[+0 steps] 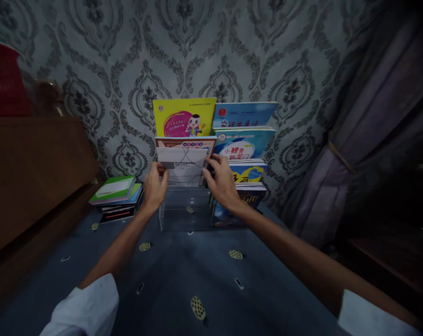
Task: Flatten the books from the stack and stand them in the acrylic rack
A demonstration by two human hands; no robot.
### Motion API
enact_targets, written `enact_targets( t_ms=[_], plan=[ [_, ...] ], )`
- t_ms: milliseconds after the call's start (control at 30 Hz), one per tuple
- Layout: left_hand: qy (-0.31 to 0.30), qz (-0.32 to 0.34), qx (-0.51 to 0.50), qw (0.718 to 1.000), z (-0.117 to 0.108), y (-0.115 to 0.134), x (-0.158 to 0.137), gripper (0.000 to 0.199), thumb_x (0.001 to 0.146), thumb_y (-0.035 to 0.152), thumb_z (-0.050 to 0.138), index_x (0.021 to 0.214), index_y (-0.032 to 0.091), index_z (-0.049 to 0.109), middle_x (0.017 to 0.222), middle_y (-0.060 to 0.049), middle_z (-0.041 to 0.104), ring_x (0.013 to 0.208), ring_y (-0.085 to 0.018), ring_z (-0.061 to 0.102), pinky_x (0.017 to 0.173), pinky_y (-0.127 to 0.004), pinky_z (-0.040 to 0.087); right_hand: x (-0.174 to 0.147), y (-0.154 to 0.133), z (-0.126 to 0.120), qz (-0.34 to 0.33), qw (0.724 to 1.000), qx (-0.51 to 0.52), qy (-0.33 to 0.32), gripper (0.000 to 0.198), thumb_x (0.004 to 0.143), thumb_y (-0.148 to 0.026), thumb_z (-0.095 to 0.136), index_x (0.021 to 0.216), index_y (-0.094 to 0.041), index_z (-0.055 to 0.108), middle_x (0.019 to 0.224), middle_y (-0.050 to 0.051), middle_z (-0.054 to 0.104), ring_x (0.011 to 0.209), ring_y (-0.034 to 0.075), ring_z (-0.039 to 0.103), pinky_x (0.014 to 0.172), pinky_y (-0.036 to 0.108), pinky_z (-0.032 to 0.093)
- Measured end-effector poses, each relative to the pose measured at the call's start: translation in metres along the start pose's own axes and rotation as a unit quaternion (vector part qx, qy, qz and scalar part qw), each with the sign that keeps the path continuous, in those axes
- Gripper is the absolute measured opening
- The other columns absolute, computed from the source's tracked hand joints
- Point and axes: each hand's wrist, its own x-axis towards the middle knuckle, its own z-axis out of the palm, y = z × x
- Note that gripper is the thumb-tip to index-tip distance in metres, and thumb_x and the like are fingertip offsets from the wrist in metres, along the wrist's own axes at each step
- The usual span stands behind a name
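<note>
A white book [186, 171] stands upright in the left column of a clear tiered rack [183, 219]. My left hand [156, 183] pinches its left edge, and my right hand [221, 181] grips its right edge. Behind it rise a brown-bordered book [169, 142] and a tall yellow book [172, 109]. The right column holds blue books [246, 114], a book with a yellow patch [257, 173] and dark books [229, 217], partly covered by my right hand and forearm. Through the rack's lower left tier the patterned cloth shows.
A stack of books [116, 191] with a green one on top lies left of the rack. A wooden cabinet [32, 172] bounds the left side, with a red item [4, 79] on it. A tied curtain [323, 186] hangs at right. Patterned wallpaper [183, 60] covers the wall behind.
</note>
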Motion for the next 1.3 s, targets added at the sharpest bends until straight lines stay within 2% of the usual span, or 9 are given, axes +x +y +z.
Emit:
enact_targets(
  t_ms=[67,133,200,300,633,767,867,1000,1300],
  plan=[
    [-0.003,0.004,0.000,1.000,0.001,0.000,-0.002,0.008,0.089,0.024,0.057,0.093,0.022,0.050,0.084,-0.003,0.065,0.081,-0.022,0.066,0.078,-0.033,0.049,0.009,-0.004,-0.006,0.018,1.000,-0.021,-0.001,0.025,0.088,-0.028,0.054,0.103,-0.019,0.071,0.109,0.014,0.064,0.103,0.030,0.061,0.088,0.046,0.053],
    [-0.007,0.005,0.002,1.000,0.001,0.000,-0.003,0.009,0.089,0.023,0.057,0.094,0.022,0.049,0.085,-0.003,0.065,0.082,-0.021,0.066,0.078,-0.033,0.049,0.018,-0.006,-0.010,0.031,0.999,-0.030,-0.014,0.018,0.086,-0.027,0.055,0.090,-0.020,0.071,0.091,0.009,0.065,0.085,0.026,0.062,0.078,0.041,0.052],
    [-0.011,0.007,0.007,1.000,0.000,0.000,-0.004,0.009,0.089,0.023,0.057,0.094,0.022,0.049,0.085,-0.002,0.065,0.082,-0.021,0.066,0.077,-0.032,0.049,0.025,-0.006,-0.013,0.039,0.999,-0.017,-0.027,0.015,0.084,-0.024,0.055,0.084,-0.020,0.069,0.080,0.006,0.065,0.076,0.023,0.061,0.072,0.037,0.049],
    [-0.020,0.005,0.010,1.000,-0.002,-0.001,-0.004,0.008,0.090,0.024,0.056,0.093,0.023,0.049,0.086,-0.003,0.066,0.083,-0.021,0.066,0.077,-0.032,0.049,0.031,-0.005,-0.015,0.042,0.998,0.016,-0.042,0.013,0.082,-0.022,0.054,0.081,-0.020,0.067,0.073,0.004,0.066,0.072,0.022,0.061,0.068,0.034,0.047],
    [-0.020,-0.017,0.020,0.999,-0.011,0.003,0.005,0.008,0.088,0.024,0.056,0.088,0.023,0.048,0.083,-0.002,0.062,0.080,-0.021,0.064,0.078,-0.032,0.048,0.033,0.001,-0.016,0.007,1.000,-0.001,-0.026,0.011,0.084,-0.021,0.053,0.081,-0.022,0.064,0.078,0.006,0.068,0.078,0.024,0.063,0.073,0.036,0.048],
    [-0.004,-0.009,0.007,1.000,-0.015,0.001,0.010,0.019,0.087,0.029,0.059,0.100,0.021,0.048,0.096,-0.005,0.063,0.090,-0.021,0.063,0.080,-0.032,0.048,0.033,0.002,-0.015,0.002,1.000,-0.003,-0.019,0.010,0.084,-0.022,0.053,0.080,-0.022,0.062,0.077,0.006,0.068,0.077,0.024,0.064,0.072,0.035,0.049],
    [-0.034,0.014,-0.018,0.999,-0.017,-0.003,0.018,0.021,0.089,0.030,0.057,0.106,0.019,0.050,0.106,-0.008,0.064,0.100,-0.022,0.063,0.083,-0.031,0.049,0.034,0.003,-0.014,0.005,1.000,0.001,-0.017,0.009,0.083,-0.021,0.053,0.079,-0.022,0.062,0.075,0.005,0.068,0.076,0.023,0.064,0.070,0.035,0.049],
    [-0.096,0.029,-0.022,0.995,-0.017,-0.006,0.028,0.012,0.092,0.028,0.051,0.094,0.019,0.057,0.094,-0.006,0.068,0.091,-0.023,0.065,0.082,-0.032,0.049,0.037,0.005,-0.012,0.024,0.999,0.013,-0.019,0.009,0.083,-0.020,0.054,0.080,-0.022,0.062,0.076,0.005,0.069,0.077,0.024,0.065,0.071,0.035,0.050],
    [-0.070,-0.008,-0.005,0.998,-0.013,0.002,0.029,0.013,0.090,0.030,0.052,0.089,0.020,0.059,0.089,-0.004,0.069,0.082,-0.021,0.063,0.076,-0.029,0.049,0.044,0.005,-0.010,0.045,0.997,0.055,-0.017,0.011,0.083,-0.020,0.053,0.086,-0.020,0.063,0.078,0.005,0.071,0.077,0.024,0.069,0.072,0.037,0.055]
  ],
)
